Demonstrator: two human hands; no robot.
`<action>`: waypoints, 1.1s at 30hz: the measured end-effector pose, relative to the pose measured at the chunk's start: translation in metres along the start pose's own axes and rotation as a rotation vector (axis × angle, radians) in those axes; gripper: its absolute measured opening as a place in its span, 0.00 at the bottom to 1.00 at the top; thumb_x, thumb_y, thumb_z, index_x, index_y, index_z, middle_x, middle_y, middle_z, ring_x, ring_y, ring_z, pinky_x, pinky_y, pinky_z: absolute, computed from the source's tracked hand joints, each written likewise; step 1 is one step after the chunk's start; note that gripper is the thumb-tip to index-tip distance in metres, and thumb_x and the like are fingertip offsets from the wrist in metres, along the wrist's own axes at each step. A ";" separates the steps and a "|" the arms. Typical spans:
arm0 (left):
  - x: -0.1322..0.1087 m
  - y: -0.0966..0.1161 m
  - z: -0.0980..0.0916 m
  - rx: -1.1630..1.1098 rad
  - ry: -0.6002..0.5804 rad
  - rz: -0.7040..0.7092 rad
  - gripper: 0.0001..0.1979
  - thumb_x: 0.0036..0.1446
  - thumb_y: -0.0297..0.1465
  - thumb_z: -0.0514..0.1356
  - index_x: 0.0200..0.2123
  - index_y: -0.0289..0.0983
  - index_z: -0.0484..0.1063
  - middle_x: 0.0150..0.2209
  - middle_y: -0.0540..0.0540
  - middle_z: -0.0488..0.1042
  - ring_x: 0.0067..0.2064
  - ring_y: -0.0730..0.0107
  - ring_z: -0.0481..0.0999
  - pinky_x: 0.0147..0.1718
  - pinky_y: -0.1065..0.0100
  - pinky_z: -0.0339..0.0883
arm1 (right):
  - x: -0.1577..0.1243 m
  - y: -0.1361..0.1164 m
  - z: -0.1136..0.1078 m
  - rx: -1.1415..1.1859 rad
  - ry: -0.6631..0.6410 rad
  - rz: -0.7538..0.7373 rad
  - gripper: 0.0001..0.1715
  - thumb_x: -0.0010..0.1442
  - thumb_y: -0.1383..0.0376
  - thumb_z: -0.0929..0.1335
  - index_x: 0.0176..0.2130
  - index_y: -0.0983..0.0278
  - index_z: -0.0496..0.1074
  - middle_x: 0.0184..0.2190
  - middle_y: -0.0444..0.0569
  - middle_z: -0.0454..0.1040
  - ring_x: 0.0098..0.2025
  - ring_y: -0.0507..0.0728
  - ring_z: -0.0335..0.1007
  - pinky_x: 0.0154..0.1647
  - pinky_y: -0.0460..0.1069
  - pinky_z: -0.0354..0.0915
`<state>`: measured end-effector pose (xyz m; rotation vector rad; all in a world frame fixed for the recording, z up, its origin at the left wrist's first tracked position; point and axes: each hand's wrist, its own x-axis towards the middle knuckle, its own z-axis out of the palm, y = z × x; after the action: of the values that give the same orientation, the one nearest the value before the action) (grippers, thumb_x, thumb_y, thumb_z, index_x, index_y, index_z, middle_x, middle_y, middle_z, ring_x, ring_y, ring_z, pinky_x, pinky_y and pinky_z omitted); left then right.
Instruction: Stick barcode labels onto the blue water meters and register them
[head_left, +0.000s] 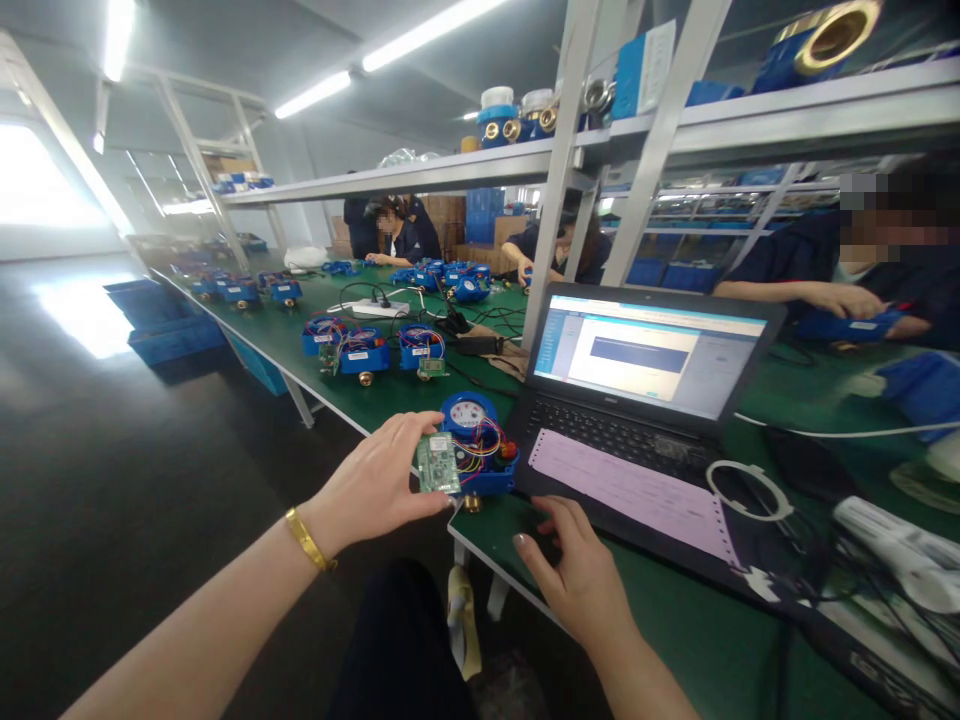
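My left hand (382, 475), with a gold bracelet on its wrist, grips a green circuit board (438, 464) between thumb and fingers. Colored wires run from the board into a blue water meter (487, 480) with a round dial and brass fitting, at the table's edge. The fingertips reach the dial's side. My right hand (577, 570) hovers over the table edge just right of the meter, fingers loosely bent and apart, holding nothing. Beyond it stands an open laptop (622, 360) with a lit screen; a pink paper sheet (630, 495) lies across its front.
Several blue meters (364, 352) with wires stand farther along the green table. A power strip (379, 306) lies behind them. At right are a white ring (750, 490), a white handheld device (900, 550) and cables. Metal shelf posts (555, 180) rise behind the laptop. Co-workers sit opposite.
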<state>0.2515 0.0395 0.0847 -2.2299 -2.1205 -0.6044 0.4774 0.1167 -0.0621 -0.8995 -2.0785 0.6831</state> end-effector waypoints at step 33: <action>-0.018 -0.010 0.020 0.131 0.184 0.103 0.36 0.52 0.41 0.62 0.59 0.42 0.48 0.56 0.44 0.61 0.55 0.55 0.63 0.56 0.57 0.59 | 0.005 -0.004 -0.001 0.046 -0.012 0.019 0.19 0.60 0.56 0.62 0.48 0.64 0.63 0.44 0.52 0.63 0.37 0.57 0.66 0.38 0.52 0.66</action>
<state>0.2469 0.0289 0.0586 -2.1089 -1.8891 -0.6192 0.4746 0.1178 -0.0564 -0.8921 -2.0589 0.7457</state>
